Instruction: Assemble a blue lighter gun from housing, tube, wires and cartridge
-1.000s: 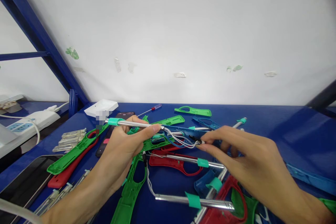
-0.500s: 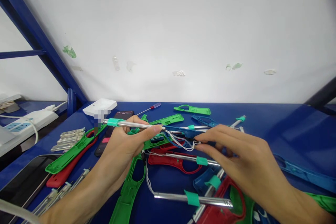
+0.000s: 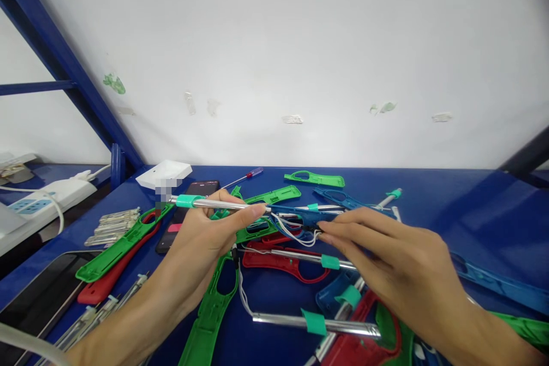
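Observation:
My left hand (image 3: 208,240) grips a thin metal tube (image 3: 221,204) between thumb and fingers, with teal tape around its far left part. White wires (image 3: 288,233) run from the tube's right end to a small black part (image 3: 313,229). My right hand (image 3: 392,257) pinches that black part with thumb and fingertips; its exact kind is partly hidden. Below my hands lies another metal tube (image 3: 278,321) with teal tape and white wires. A red plastic handle shell (image 3: 270,261) and a green handle shell (image 3: 206,320) rest close by.
On the blue table sit a screwdriver (image 3: 249,175), a white box (image 3: 165,171), a dark phone (image 3: 36,297), bundled small metal pieces (image 3: 114,226) and more green, red and blue shells. A power strip (image 3: 47,197) stands at left. A white wall (image 3: 300,57) rises behind.
My right fingers have shifted slightly around the black part, and the hand has tilted a little. My left hand holds the tube in nearly the same place.

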The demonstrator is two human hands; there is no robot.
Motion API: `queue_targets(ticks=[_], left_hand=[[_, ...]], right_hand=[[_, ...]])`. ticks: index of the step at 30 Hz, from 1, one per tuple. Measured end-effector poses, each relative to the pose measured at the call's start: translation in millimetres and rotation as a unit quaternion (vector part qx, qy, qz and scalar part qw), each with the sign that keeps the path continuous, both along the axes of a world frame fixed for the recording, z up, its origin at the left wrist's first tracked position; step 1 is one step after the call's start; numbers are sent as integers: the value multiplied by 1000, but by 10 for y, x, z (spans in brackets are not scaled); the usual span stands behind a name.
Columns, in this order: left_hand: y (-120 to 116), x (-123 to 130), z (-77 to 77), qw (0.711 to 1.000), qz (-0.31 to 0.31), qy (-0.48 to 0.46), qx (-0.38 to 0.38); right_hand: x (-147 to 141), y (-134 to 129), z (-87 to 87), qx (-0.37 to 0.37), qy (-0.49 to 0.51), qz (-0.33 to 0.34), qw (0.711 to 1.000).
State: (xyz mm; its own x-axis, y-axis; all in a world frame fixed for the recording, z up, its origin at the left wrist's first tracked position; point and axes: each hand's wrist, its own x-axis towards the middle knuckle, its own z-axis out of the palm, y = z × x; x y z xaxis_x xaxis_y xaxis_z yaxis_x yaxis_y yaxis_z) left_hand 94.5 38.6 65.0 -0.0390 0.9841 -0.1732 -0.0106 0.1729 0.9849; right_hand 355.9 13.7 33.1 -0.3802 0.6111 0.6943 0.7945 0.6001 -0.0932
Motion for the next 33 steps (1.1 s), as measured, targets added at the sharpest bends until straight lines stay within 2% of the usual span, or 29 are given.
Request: queue_targets(ticks=[9,15,21,25,28,30,33], left_hand=[[11,-15,-17,1000,2,-7,2],[6,-14,-20,1000,-5,-6,5],[6,-17,-31,1000,-4,-1,11],[0,-12,-32,1000,-4,5,14],[-8,-7,-23,1000,-3,6,16],[-9,-4,-18,1000,-2,3,18],[8,-7,-30,1000,-2,-3,23]], right_hand=[[-40,-16,28,11,-16,6,1000],[-1,-25,25,-2,72,11,997],[-33,-37,178,-108,171,9,979],[-21,0,289,-255,222,10,941],[11,34,299,-331,227,10,916],[22,44,286,-357,224,14,907],[8,42,269,-352,244,18,904]])
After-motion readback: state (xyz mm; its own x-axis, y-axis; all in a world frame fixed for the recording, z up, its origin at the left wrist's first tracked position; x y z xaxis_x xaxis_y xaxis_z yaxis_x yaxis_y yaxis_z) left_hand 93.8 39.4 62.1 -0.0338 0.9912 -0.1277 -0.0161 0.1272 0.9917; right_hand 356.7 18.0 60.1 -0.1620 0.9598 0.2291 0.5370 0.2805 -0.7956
